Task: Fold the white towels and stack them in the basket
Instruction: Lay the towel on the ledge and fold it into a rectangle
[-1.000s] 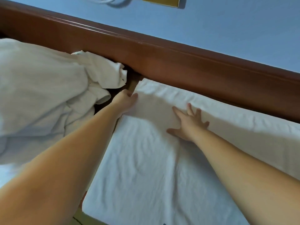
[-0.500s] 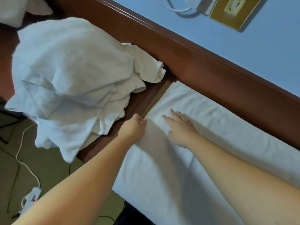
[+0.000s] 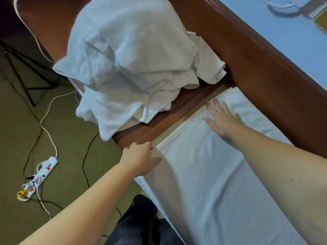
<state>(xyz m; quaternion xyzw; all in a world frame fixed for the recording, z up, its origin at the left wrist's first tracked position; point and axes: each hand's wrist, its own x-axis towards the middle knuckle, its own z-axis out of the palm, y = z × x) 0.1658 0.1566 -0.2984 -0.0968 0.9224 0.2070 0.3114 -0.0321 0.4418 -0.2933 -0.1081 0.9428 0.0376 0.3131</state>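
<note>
- Towel (image 3: 203,183) lies spread flat on the wooden surface (image 3: 150,131), one long edge along the raised wooden rail (image 3: 265,71) by the blue wall (image 3: 283,32). Its near corner shows a doubled edge, so it reads as already folded once.
- Right hand (image 3: 222,119) lies flat on the towel's far end, fingers straight and spread, pressing down and grasping nothing. Compared with a second ago it sits closer to the towel's short end.
- Left hand (image 3: 141,160) has slid back along that short edge from the far corner to the near corner. Thumb lies on top of the cloth; the fingers are hidden at the edge, so I cannot tell whether it pinches the corner or only rests there.
- Judgement: the sweep along the edge is a smoothing and aligning pass; the next fold has not begun.
- Pile of unfolded white towels (image 3: 132,64) sits heaped on the same surface, well apart from the hands and untouched.
- No basket in view; stacking not yet started.
- Power strip (image 3: 42,171) with cables lies on the floor (image 3: 62,174) to the left.
</note>
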